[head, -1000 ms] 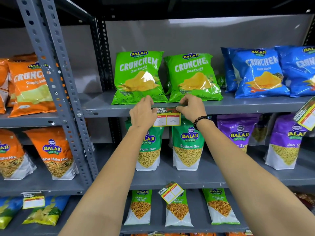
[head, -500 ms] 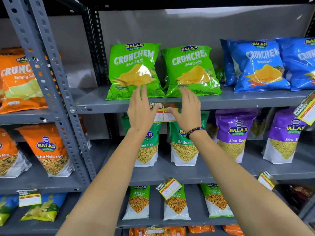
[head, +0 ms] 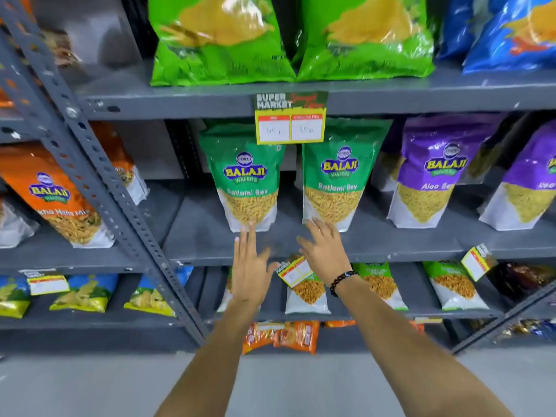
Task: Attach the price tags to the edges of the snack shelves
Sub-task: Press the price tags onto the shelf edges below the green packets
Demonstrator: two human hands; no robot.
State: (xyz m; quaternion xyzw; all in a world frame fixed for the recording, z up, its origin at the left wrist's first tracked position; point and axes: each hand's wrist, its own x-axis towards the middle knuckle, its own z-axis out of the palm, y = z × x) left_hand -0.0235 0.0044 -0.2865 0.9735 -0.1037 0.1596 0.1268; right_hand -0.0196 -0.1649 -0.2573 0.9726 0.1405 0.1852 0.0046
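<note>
A yellow and dark "Super Market" price tag (head: 290,117) hangs straight on the front edge of the upper grey shelf (head: 186,105), below two green Crunchem bags (head: 222,40). One shelf lower, a second price tag (head: 293,269) hangs tilted on the edge of the middle shelf (head: 406,251). My left hand (head: 249,266) and my right hand (head: 326,251) are spread flat in front of that edge, on either side of the tilted tag, holding nothing. Two green Ratlami Sev pouches (head: 249,179) stand just above my hands.
Purple Aloo Sev pouches (head: 433,173) stand to the right, orange pouches (head: 57,197) to the left behind a perforated grey upright (head: 99,188). More tags hang tilted at the right (head: 477,261) and straight at the lower left (head: 46,282). Grey floor lies below.
Both hands let go of the upper tag, which stays fixed on the shelf edge, and dropped to the middle shelf edge. The view has moved closer and lower.
</note>
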